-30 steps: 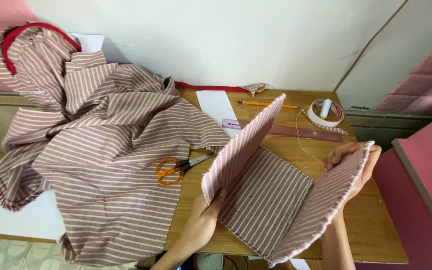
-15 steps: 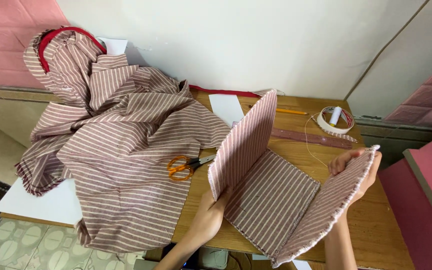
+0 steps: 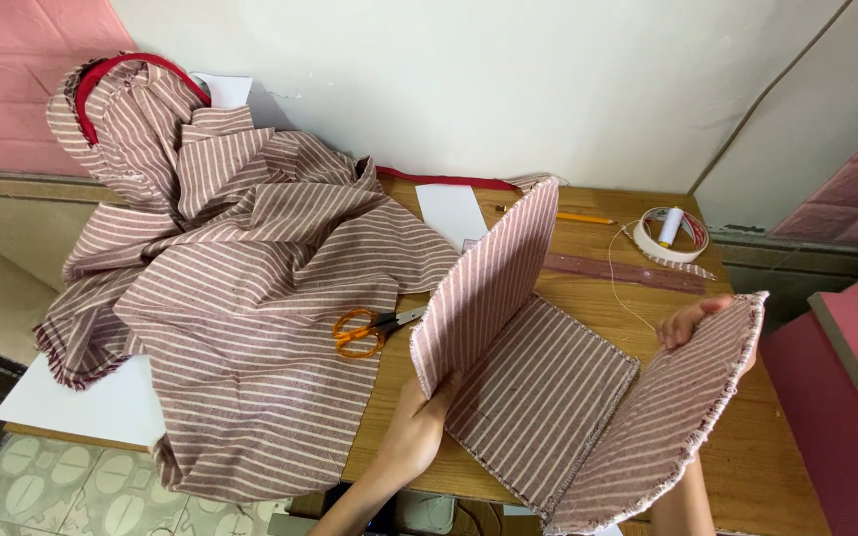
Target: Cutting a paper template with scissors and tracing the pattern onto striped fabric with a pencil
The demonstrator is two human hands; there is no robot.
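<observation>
A striped fabric piece (image 3: 538,397) — stiff, frayed-edged, pink and white — lies on the wooden table (image 3: 777,476) with both side flaps raised. The right flap hides most of the right hand (image 3: 692,323); only curled fingers show over its edge, gripping it. The left hand (image 3: 419,432) pinches the left flap's lower corner, thumb behind. Orange-handled scissors (image 3: 369,328) rest just beside, on a rumpled heap of matching cloth (image 3: 240,288).
</observation>
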